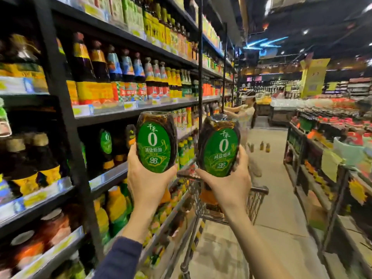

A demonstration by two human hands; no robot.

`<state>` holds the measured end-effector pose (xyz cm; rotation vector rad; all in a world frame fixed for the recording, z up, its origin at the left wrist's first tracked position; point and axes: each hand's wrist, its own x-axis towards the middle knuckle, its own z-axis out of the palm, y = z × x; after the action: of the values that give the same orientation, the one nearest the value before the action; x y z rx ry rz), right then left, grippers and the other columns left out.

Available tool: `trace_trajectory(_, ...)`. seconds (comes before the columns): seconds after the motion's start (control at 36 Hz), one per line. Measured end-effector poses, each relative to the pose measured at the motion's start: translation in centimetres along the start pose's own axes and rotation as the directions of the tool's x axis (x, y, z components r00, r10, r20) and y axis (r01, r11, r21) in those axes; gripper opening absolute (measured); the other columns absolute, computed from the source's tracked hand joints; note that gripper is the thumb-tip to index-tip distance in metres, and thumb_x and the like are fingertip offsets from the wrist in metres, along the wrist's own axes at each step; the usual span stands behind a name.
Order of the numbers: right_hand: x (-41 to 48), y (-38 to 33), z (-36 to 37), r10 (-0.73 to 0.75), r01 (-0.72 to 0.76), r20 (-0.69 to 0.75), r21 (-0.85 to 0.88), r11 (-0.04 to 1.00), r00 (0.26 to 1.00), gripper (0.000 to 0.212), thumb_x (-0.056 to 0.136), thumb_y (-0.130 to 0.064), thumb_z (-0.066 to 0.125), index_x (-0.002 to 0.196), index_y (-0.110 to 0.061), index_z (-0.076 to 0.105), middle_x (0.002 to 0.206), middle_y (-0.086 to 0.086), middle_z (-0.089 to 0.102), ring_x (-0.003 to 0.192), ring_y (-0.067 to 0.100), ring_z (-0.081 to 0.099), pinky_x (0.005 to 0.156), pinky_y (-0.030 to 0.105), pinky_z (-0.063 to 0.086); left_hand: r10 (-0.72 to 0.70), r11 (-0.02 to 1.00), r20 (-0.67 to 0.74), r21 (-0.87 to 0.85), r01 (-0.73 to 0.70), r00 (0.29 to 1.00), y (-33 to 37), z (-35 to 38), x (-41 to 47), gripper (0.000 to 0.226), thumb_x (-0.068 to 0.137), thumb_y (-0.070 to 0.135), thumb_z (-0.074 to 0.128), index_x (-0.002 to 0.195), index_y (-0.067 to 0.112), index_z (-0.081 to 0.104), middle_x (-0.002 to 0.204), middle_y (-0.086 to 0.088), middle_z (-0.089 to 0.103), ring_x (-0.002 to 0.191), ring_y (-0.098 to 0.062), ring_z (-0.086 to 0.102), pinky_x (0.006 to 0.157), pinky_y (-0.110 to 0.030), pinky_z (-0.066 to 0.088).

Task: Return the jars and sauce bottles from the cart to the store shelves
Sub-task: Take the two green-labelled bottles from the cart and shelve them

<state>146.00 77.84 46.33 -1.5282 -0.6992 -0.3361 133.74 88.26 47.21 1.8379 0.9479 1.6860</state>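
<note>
I hold up two dark sauce bottles with green oval labels, side by side at chest height. My left hand (pixel 148 178) grips the left bottle (pixel 155 140) from below. The right bottle (pixel 219 150) sits in the grip of my right hand (pixel 229 182), also from below. Behind and below them stands the metal shopping cart (pixel 255 200), with an orange-labelled item inside partly hidden by my right arm. The store shelves (pixel 128 114) run along the left, and matching green-labelled bottles (pixel 106 141) stand on the shelf level beside my left hand.
Another person (pixel 245 115) reaches into the shelves farther down the aisle. A few small bottles (pixel 261 147) stand on the floor near them. Low display racks (pixel 314 158) with red-capped goods line the right side. The aisle floor runs between.
</note>
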Motion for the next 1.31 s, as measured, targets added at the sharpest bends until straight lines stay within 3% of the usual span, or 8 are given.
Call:
trace_trajectory(0.31,8.0,4.9,15.4,-0.058,-0.016,0.273,0.262,0.965,0.96,0.115,0.048,-0.04,0.089,0.142,-0.021,0.027,0.14,0.001,0.045,0.128,0.017,0.044,0.106,0.039,0.039,-0.028,0.985,-0.275,0.156,0.073,0.961,-7.1,5.0,7.9,0.106,0.052,0.034,0.089,0.14,0.019,0.032,0.137,0.0,0.045,0.126,-0.017,0.044,0.103,-0.04,0.041)
trace_trajectory(0.5,9.0,5.6,26.1,-0.107,-0.046,0.38,0.374,0.926,0.919,0.114,0.046,-0.049,0.086,0.141,-0.02,0.03,0.14,0.004,0.045,0.13,0.018,0.043,0.105,0.044,0.039,-0.03,0.955,-0.425,0.255,0.152,0.905,-12.8,5.2,13.0,0.108,0.052,0.033,0.089,0.142,0.021,0.029,0.142,0.002,0.042,0.129,-0.015,0.041,0.105,-0.03,0.033)
trace_trajectory(0.61,9.5,5.3,31.0,-0.182,-0.018,0.433,0.419,0.908,0.883,0.11,0.051,-0.036,0.089,0.142,-0.016,0.031,0.14,0.004,0.041,0.128,0.008,0.032,0.098,0.012,0.023,-0.046,0.941,-0.486,0.272,0.201,0.873,-15.2,5.3,15.8,0.109,0.053,0.034,0.089,0.142,0.02,0.029,0.142,0.001,0.042,0.129,-0.015,0.041,0.104,-0.032,0.035)
trace_trajectory(0.72,9.7,4.9,35.0,-0.209,-0.033,0.477,0.449,0.893,0.854,0.111,0.051,-0.035,0.089,0.143,-0.015,0.029,0.14,0.006,0.041,0.129,0.01,0.032,0.104,0.022,0.028,-0.047,0.924,-0.525,0.3,0.236,0.85,-17.3,5.4,17.8,0.107,0.053,0.034,0.089,0.141,0.019,0.029,0.14,0.001,0.043,0.127,-0.016,0.043,0.102,-0.032,0.037)
trace_trajectory(0.83,9.4,4.9,38.5,-0.236,-0.04,0.494,0.485,0.874,0.837,0.109,0.052,-0.032,0.089,0.142,-0.013,0.03,0.136,0.005,0.043,0.122,0.005,0.033,0.092,0.007,0.022,-0.051,0.915,-0.562,0.304,0.264,0.826,-19.3,5.5,19.0,0.107,0.053,0.031,0.089,0.14,0.02,0.029,0.139,0.002,0.043,0.125,-0.014,0.044,0.098,-0.026,0.034)
trace_trajectory(1.0,8.5,5.6,42.5,-0.244,-0.089,0.515,0.539,0.838,0.822,0.108,0.052,-0.034,0.088,0.142,-0.018,0.029,0.131,-0.005,0.041,0.123,0.005,0.037,0.098,0.016,0.028,-0.069,0.916,-0.63,0.267,0.298,0.774,-21.8,6.2,20.2,0.108,0.053,0.03,0.089,0.141,0.024,0.025,0.138,0.006,0.04,0.121,-0.004,0.041,0.097,-0.02,0.033)
trace_trajectory(1.14,8.0,6.5,45.0,-0.249,-0.13,0.509,0.598,0.791,0.824,0.106,0.053,-0.032,0.088,0.141,-0.02,0.03,0.128,-0.015,0.035,0.121,-0.005,0.033,0.095,-0.003,0.023,-0.068,0.927,-0.691,0.224,0.302,0.72,-23.6,7.2,20.7,0.107,0.054,0.03,0.089,0.141,0.025,0.026,0.138,0.01,0.039,0.116,0.007,0.036,0.097,-0.017,0.034)
trace_trajectory(1.31,7.9,7.2,47.5,-0.251,-0.173,0.539,0.616,0.768,0.804,0.107,0.054,-0.029,0.088,0.142,-0.016,0.029,0.127,-0.015,0.034,0.118,-0.009,0.028,0.091,-0.009,0.017,-0.059,0.941,-0.753,0.177,0.288,0.655,-25.3,8.7,21.6,0.105,0.055,0.025,0.089,0.14,0.027,0.028,0.134,0.015,0.041,0.116,0.01,0.038,0.09,0.001,0.031)
